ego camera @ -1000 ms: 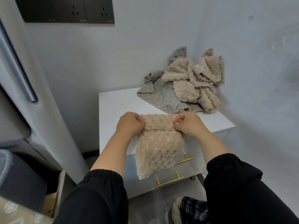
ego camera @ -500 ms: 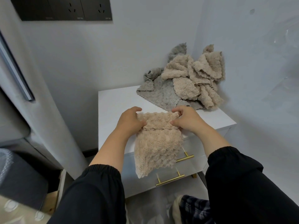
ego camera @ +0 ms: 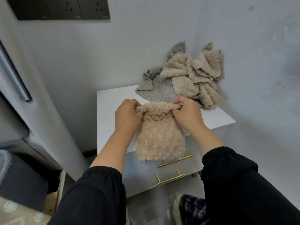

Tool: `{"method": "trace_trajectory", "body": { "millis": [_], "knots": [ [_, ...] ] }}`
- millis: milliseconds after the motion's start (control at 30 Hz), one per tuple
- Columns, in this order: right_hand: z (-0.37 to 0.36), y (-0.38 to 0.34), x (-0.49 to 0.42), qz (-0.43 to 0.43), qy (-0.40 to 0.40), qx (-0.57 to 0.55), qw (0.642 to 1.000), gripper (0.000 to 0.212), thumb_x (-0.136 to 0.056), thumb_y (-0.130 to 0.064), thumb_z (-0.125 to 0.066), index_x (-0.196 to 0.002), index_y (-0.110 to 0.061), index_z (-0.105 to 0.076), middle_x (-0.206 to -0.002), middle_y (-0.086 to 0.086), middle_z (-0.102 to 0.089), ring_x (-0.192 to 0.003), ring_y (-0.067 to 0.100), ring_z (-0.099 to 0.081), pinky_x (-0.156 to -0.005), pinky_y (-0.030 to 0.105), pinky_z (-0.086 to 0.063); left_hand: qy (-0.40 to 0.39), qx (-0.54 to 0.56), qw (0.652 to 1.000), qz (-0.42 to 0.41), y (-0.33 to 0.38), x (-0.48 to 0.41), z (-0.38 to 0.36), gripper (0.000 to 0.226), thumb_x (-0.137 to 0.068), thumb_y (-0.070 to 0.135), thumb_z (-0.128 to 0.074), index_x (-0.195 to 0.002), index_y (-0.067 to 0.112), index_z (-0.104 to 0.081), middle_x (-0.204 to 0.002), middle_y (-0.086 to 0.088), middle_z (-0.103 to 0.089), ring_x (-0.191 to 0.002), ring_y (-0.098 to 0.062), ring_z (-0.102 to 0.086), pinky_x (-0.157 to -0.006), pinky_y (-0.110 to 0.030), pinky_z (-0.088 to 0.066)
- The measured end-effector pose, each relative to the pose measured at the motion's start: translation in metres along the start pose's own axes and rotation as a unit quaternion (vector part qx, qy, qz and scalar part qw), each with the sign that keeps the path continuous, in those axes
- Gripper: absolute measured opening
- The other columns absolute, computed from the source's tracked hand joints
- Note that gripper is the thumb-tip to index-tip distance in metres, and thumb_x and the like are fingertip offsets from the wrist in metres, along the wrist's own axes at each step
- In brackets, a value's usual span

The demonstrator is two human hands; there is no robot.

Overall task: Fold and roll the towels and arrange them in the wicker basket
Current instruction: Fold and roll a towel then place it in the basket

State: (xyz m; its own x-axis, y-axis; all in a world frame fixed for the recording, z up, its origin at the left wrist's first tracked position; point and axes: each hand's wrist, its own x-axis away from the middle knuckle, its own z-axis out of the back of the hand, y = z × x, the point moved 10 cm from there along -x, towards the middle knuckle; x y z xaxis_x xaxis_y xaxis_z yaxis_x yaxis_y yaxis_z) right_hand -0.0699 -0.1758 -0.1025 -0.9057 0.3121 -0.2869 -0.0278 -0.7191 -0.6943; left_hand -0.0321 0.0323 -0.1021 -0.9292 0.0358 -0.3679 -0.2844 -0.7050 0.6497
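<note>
White cabinet (ego camera: 113,101) held a towel pile (ego camera: 191,78) at its back right corner. Left hand (ego camera: 126,116) and right hand (ego camera: 186,114) pinched the tan towel (ego camera: 160,140), probably starting its roll; next it needed tight, even turns.

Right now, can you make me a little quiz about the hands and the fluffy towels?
1. True or false: the left hand and the right hand both grip the rolled far end of the beige towel.
2. Where is that towel's near end? A: on the floor. B: hanging over the front edge of the white cabinet. C: tucked into a drawer.
3. Fill in: in the pile at the back, the lowest towel is coloured ___.
Key: 1 true; 2 B; 3 grey.
</note>
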Motion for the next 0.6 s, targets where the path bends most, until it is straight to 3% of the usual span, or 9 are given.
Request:
{"method": "trace_trajectory", "body": {
  "millis": [133, 367, 500, 600],
  "knots": [
    [0.000, 0.001, 0.002, 0.021, -0.017, 0.019, 0.999, 0.021, -0.082, -0.003, -0.060, -0.094, -0.019, -0.062, -0.074, -0.003, -0.057, -0.053, 0.012, -0.044, -0.048, 0.028, -0.029, -0.036, -0.008, 0.999, -0.026, 0.001, 0.002, -0.008, 0.015, -0.082, 0.003, -0.054, -0.087, 0.015, -0.062, -0.097, 0.000, -0.057, -0.082, -0.015, -0.049, -0.068, -0.024, -0.033],
    [-0.002, 0.006, 0.008, 0.028, -0.117, 0.082, 0.989, 0.024, -0.077, -0.004, -0.070, -0.084, -0.024, -0.058, -0.091, -0.003, -0.052, -0.071, 0.016, -0.051, -0.064, 0.031, -0.043, -0.181, -0.018, 0.982, -0.040, -0.002, 0.006, -0.019, 0.002, -0.081, 0.022, -0.061, -0.080, 0.023, -0.060, -0.096, 0.009, -0.059, -0.078, -0.012, -0.051, -0.071, -0.029, -0.043],
    [-0.008, 0.015, 0.015, 0.005, -0.178, 0.087, 0.980, 0.018, -0.076, -0.023, -0.078, -0.084, -0.021, -0.062, -0.090, -0.006, -0.053, -0.074, 0.009, -0.050, -0.059, 0.026, -0.040, -0.193, -0.010, 0.981, -0.021, -0.004, 0.008, -0.018, 0.024, -0.091, 0.028, -0.051, -0.078, 0.017, -0.068, -0.097, 0.005, -0.062, -0.085, -0.015, -0.055, -0.077, -0.033, -0.046],
    [-0.010, 0.015, 0.019, 0.007, -0.181, 0.045, 0.982, 0.021, -0.085, -0.037, -0.068, -0.080, -0.017, -0.062, -0.087, -0.007, -0.063, -0.076, 0.008, -0.055, -0.063, 0.027, -0.039, -0.176, -0.048, 0.983, -0.017, -0.006, 0.007, -0.017, 0.029, -0.092, 0.033, -0.058, -0.074, 0.011, -0.066, -0.089, 0.000, -0.063, -0.082, -0.018, -0.055, -0.073, -0.033, -0.044]
  ]
}}
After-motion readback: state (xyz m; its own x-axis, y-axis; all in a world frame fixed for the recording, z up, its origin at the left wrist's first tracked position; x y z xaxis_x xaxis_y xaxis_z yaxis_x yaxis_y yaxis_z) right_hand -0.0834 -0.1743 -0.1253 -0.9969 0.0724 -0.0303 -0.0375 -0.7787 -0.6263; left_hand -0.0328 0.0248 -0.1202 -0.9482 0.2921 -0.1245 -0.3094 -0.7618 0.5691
